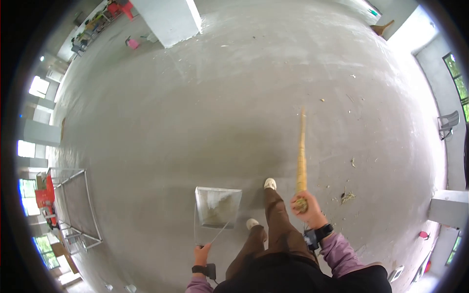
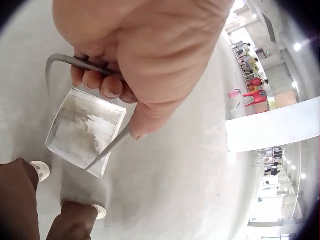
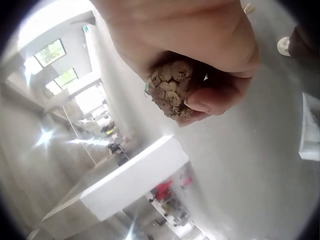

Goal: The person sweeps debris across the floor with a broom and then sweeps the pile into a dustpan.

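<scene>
My left hand grips the thin metal handle of a dustpan, fingers curled round its bend. The dustpan is a pale, square metal pan with dirty smears inside, hanging low beside my left foot. In my right hand is a straw broom, held by its bundled handle, its length pointing forward and narrowing toward the far end. The right wrist view shows the cut stalk ends of that handle poking out of my fist; the rest of the broom is hidden there.
Straw bits and small debris lie on the grey floor to my right. A white pillar stands ahead, a pink object near its base. A metal frame is at left, a grey chair at far right.
</scene>
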Available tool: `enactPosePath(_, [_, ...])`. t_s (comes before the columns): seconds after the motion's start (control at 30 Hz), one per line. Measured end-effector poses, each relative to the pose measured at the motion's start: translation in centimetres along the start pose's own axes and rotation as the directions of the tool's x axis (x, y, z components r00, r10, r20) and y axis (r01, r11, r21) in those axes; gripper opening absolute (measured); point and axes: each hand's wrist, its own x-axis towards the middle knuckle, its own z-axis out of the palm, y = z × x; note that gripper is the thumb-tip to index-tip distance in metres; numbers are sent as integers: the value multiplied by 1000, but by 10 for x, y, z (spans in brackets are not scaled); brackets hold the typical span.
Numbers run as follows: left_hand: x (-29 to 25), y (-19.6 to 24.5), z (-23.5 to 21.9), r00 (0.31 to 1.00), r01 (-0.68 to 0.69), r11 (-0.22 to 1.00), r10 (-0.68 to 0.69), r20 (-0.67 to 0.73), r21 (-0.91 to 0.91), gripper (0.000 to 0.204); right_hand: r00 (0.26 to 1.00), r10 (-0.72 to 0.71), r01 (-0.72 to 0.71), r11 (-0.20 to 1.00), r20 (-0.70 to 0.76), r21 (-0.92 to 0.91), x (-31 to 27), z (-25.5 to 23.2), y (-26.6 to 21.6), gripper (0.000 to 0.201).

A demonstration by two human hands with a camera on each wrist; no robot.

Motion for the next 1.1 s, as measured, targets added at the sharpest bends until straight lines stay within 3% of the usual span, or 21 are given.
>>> enactPosePath(0.03, [0, 16, 2, 1000, -11, 1000, 12, -25, 24, 24, 998, 46, -44, 997, 36, -58, 6, 12, 2, 10])
enactPosePath(0.2, [6, 85, 14, 999, 37, 997, -36, -27, 61, 24, 889, 333, -386, 915, 314, 122, 81, 81, -36, 9])
enactPosePath(0.33, [21, 107, 17, 997, 61, 994, -57, -45, 95, 23, 821, 366, -448, 889, 439, 97, 178, 149, -55, 10])
enactPosePath(0.43, [24, 131, 23, 994, 94, 986, -85, -71, 140, 26, 829, 360, -480, 850, 428, 216, 235, 181, -78, 12])
enactPosePath(0.57, [30, 158, 24, 997, 75, 981, -68, -44, 177, 29, 829, 329, -505, 788, 452, 352, 269, 148, -114, 15])
enactPosePath(0.7, [40, 189, 30, 998, 59, 973, -52, -36, 222, 29, 849, 232, -469, 744, 475, 475, 208, 90, -157, 17])
enactPosePath(0.77, [48, 215, 34, 998, 70, 963, -66, -22, 260, 30, 872, 109, -396, 731, 477, 556, 174, 54, -178, 22])
enactPosePath(0.9, [64, 248, 46, 999, 24, 970, -30, 19, 242, 32, 934, -51, -213, 715, 353, 666, 91, 10, -219, 26])
enactPosePath(1.1, [85, 274, 46, 998, -58, 955, 58, 11, 289, 32, 955, -254, 78, 708, 150, 702, 7, -23, -250, 23])
